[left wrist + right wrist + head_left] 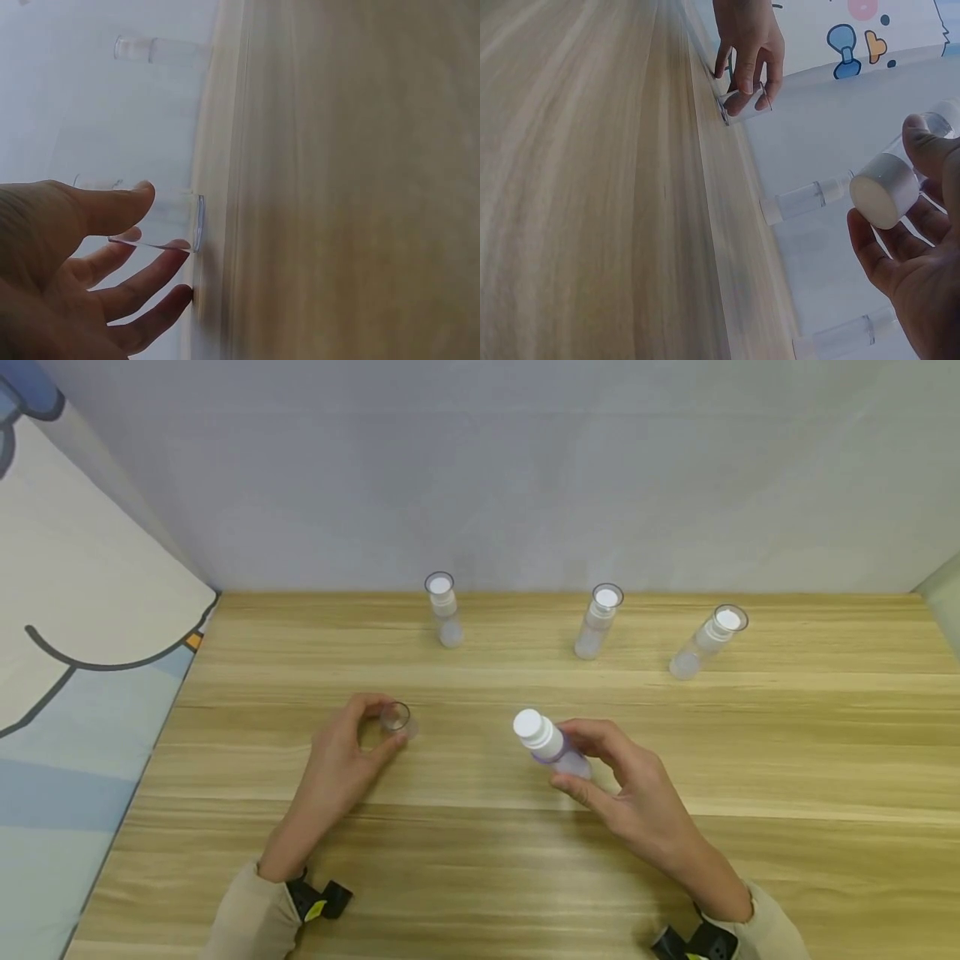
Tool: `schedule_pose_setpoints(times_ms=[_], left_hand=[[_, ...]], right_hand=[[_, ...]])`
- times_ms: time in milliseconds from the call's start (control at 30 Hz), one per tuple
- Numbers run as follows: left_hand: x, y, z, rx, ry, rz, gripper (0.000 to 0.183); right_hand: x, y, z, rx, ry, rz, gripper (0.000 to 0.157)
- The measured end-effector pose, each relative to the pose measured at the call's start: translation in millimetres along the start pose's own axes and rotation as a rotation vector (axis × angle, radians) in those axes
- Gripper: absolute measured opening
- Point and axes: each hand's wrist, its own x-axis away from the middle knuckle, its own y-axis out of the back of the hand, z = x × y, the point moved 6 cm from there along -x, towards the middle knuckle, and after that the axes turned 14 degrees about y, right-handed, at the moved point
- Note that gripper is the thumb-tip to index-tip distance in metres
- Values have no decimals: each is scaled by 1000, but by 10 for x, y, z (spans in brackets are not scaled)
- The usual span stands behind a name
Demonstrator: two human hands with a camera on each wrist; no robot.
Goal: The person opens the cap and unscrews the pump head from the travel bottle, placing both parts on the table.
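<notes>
Beige sleeves (251, 914) at the lower edge, each with a black wrist device (337, 900), lead to two hands above a wood-grained table (465, 877). The left hand (341, 756) pinches a clear, open-rimmed cover (396, 716) between thumb and fingers, near the tabletop; its wall is transparent and the hand's own fingertips show through it. The right hand (637, 789) grips a small bottle (551, 745) between thumb and curled fingers, tilted and raised off the table, its white top bare and its silvery base turned toward the wood. Toward the back edge stand three similar bottles, at left (446, 610), centre (597, 625) and right (703, 645), well apart, each with a clear cover over its white top; whether their translucent bodies contain liquid cannot be told. Yellow marking on the wrist device is too small to read. Cartoon-printed fabric (97, 585) borders the table's left side.
</notes>
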Motion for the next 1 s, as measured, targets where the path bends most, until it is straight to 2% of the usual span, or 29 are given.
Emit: schedule_pose_setpoints(times_ms=[300,467,567,700,833,1000], left_hand=[[-8,-12,10,-62,0,3,44],[-7,-8,27,-74,43,24,55],[-11,20,13,-86,29,16,63],[0,139,-54,-116,-23,-65,66],[46,274,-139,-98,-76,-178,58],[122,333,-268,-23,-215,-281,50]], right_hand=[[13,-3,-3,26,-19,3,56],[-3,-8,-2,18,-15,1,56],[-10,-13,-2,8,-15,-6,56],[-16,-19,-4,6,-30,-14,54],[-20,-23,-6,4,-44,-16,53],[-22,-33,-5,-13,-45,-18,53]])
